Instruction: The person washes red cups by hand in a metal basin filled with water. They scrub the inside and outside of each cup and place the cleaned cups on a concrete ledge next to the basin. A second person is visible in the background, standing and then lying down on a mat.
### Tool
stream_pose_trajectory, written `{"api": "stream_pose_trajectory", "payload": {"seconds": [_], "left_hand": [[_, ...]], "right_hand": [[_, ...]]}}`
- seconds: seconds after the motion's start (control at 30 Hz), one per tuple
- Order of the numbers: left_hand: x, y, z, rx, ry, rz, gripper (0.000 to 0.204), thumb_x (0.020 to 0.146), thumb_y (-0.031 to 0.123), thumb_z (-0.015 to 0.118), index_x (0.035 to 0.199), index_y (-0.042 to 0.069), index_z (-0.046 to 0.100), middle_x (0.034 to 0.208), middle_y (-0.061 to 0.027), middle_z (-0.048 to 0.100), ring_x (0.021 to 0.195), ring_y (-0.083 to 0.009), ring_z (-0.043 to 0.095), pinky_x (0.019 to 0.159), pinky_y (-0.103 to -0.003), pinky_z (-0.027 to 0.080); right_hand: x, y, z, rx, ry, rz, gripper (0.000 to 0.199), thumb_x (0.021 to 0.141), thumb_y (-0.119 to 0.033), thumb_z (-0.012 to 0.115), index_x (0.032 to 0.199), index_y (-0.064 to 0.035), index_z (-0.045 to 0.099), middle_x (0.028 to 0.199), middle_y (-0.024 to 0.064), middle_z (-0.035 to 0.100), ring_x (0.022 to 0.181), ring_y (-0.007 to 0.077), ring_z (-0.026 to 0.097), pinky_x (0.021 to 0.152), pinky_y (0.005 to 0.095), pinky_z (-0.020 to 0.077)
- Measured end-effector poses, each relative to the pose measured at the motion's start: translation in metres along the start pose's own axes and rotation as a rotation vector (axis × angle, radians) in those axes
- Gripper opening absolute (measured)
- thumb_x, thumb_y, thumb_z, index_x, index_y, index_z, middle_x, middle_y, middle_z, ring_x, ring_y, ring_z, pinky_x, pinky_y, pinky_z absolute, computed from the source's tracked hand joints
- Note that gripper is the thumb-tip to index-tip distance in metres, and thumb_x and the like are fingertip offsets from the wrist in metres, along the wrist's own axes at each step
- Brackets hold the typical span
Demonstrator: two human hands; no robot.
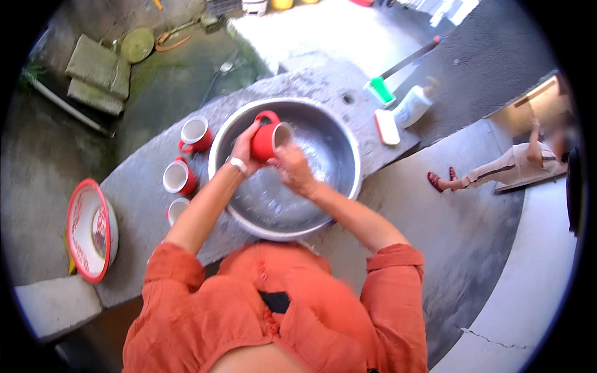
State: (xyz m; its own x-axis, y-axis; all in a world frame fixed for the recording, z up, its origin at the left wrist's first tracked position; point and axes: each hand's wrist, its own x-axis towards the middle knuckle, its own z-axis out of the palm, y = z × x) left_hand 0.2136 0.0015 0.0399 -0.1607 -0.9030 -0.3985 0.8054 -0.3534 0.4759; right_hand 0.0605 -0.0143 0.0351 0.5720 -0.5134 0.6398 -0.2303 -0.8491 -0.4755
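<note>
Over a wide metal basin [341, 148] with water in it, my left hand [245, 150] is closed around a red mug [264, 140]. The mug lies tilted, its pale mouth turned toward the right and its handle pointing up and away. My right hand [295, 169] is at the mug's mouth with its fingers curled against or just inside the rim. Anything within those fingers is hidden. Left of the basin, a red mug with a white inside [202, 143], a second such mug [188, 184] and a third, partly covered mug [178, 209] stand in a row.
A red-rimmed enamel basin [114, 230] leans at the ledge's left end. On the concrete ledge [146, 163], at right, are a green-headed brush [381, 91], a white-and-red block-shaped brush [387, 127] and a white bottle [412, 107]. Another person [511, 163] is at far right.
</note>
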Motion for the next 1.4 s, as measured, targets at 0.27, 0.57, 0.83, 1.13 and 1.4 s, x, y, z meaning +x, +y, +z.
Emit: {"api": "stream_pose_trajectory", "payload": {"seconds": [0.27, 0.57, 0.83, 1.13, 1.4], "left_hand": [[0.009, -0.027, 0.002, 0.054, 0.229, 0.287, 0.046, 0.084, 0.050, 0.045, 0.102, 0.008, 0.055, 0.091, -0.0062, 0.061, 0.077, -0.0168, 0.059, 0.068, -0.031, 0.049], [-0.014, -0.045, 0.013, 0.487, 0.115, 0.619, 0.058, 0.082, 0.045, 0.054, 0.123, 0.006, 0.041, 0.117, -0.0095, 0.048, 0.105, -0.0195, 0.049, 0.089, -0.033, 0.040], [-0.018, -0.012, 0.014, 0.083, 0.258, 0.416, 0.038, 0.084, 0.039, 0.051, 0.104, 0.007, 0.053, 0.094, -0.0093, 0.061, 0.084, -0.0205, 0.060, 0.075, -0.034, 0.049], [-0.037, 0.002, -0.007, -0.069, 0.099, 0.214, 0.041, 0.083, 0.044, 0.048, 0.103, 0.009, 0.055, 0.098, -0.0065, 0.061, 0.088, -0.0215, 0.059, 0.077, -0.039, 0.048], [-0.022, 0.006, -0.018, -0.007, 0.145, 0.219, 0.038, 0.081, 0.044, 0.052, 0.099, 0.011, 0.055, 0.092, -0.0046, 0.061, 0.082, -0.0185, 0.060, 0.069, -0.034, 0.050]], "right_hand": [[0.004, -0.023, 0.014, 0.186, 0.085, 0.431, 0.013, 0.082, -0.013, 0.051, 0.089, -0.0022, 0.051, 0.076, 0.0180, 0.054, 0.072, 0.0355, 0.051, 0.067, 0.0422, 0.0398], [0.021, -0.001, -0.009, 0.727, 0.173, 0.762, 0.023, 0.088, -0.017, 0.041, 0.081, 0.0032, 0.050, 0.072, 0.0195, 0.057, 0.062, 0.0275, 0.055, 0.058, 0.0348, 0.0426], [-0.002, -0.008, 0.005, 0.260, 0.017, 0.028, 0.015, 0.074, -0.009, 0.059, 0.088, -0.0053, 0.054, 0.084, 0.0158, 0.056, 0.086, 0.0333, 0.054, 0.076, 0.0411, 0.0413], [-0.009, 0.079, -0.031, -0.481, -0.553, 0.181, 0.010, 0.078, -0.008, 0.047, 0.085, -0.0056, 0.053, 0.084, 0.0142, 0.057, 0.083, 0.0306, 0.056, 0.070, 0.0434, 0.0454], [0.012, 0.033, -0.017, 0.804, -0.035, 1.043, 0.013, 0.084, -0.011, 0.053, 0.093, -0.0017, 0.057, 0.077, 0.0116, 0.060, 0.076, 0.0182, 0.059, 0.069, 0.0326, 0.0487]]}}
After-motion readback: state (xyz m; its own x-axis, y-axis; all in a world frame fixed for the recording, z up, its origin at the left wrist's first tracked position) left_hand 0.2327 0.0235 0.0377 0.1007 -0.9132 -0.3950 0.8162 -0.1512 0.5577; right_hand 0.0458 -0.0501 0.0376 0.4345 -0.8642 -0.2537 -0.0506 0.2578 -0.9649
